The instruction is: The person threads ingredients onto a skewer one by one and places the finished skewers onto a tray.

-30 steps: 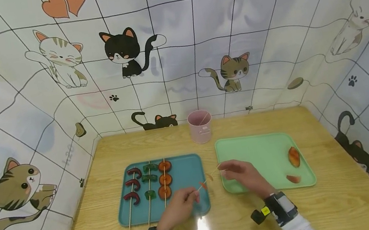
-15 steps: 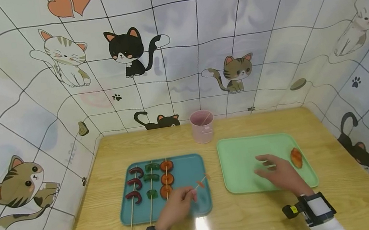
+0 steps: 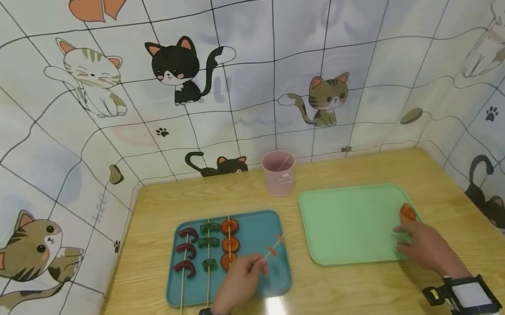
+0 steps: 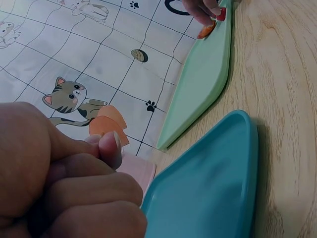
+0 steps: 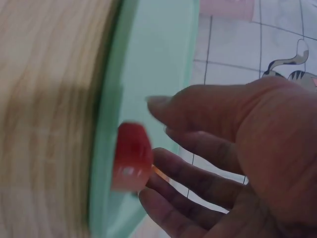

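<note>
My left hand pinches a thin wooden skewer between thumb and forefinger, the other fingers curled. Orange slices are threaded near its far end, which points up and right over the blue tray's right side. My right hand reaches over the right end of the green tray, thumb and fingers apart. Close by its fingertips lies a glossy red piece with a paler end, which the hand hides in the head view. Just beyond the fingers sits an orange-brown piece.
On the blue tray lie three loaded skewers: dark red curved pieces, green pieces and orange rounds. Their sticks overhang its front rim. A pink cup with a thin stick inside stands behind the trays, near the cat-patterned wall.
My right hand has left the skewer's tip and moved right across the green tray to the pieces there. The left hand keeps its pinch on the skewer, nearly still.
</note>
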The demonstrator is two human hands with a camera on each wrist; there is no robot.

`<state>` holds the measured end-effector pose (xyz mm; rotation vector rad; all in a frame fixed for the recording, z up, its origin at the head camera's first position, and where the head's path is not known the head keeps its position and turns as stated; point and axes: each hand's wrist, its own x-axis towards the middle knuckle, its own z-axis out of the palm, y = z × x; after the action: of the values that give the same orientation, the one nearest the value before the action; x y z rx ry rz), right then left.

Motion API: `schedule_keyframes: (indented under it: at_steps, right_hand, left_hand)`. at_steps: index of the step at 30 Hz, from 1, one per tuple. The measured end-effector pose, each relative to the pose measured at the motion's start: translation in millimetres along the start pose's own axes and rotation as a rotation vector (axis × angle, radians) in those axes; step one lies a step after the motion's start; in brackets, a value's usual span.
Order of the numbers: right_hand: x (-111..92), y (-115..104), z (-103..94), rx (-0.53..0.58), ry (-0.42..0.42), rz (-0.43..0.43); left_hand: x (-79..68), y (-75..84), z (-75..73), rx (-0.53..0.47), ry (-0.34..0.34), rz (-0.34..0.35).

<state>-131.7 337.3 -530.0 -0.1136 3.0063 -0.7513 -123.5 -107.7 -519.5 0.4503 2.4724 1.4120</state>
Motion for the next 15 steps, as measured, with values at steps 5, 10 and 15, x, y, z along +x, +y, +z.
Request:
schedule_keyframes:
  at_steps: [5,10,15]
  right_hand:
    - [-2,10,-0.9,-0.039,0.003,0.0]
    - [-2,14,-2.0,-0.027,-0.03,0.026]
    - [-3,16,2.0,-0.022,-0.033,0.036]
  left_hand:
    - [0.3,0.6,0.1,-0.003,0.006,0.006]
    - [1.2,-0.3,0.9,-0.011,0.007,0.01]
    - [2.2,-3.2,2.5,-0.019,0.002,0.007]
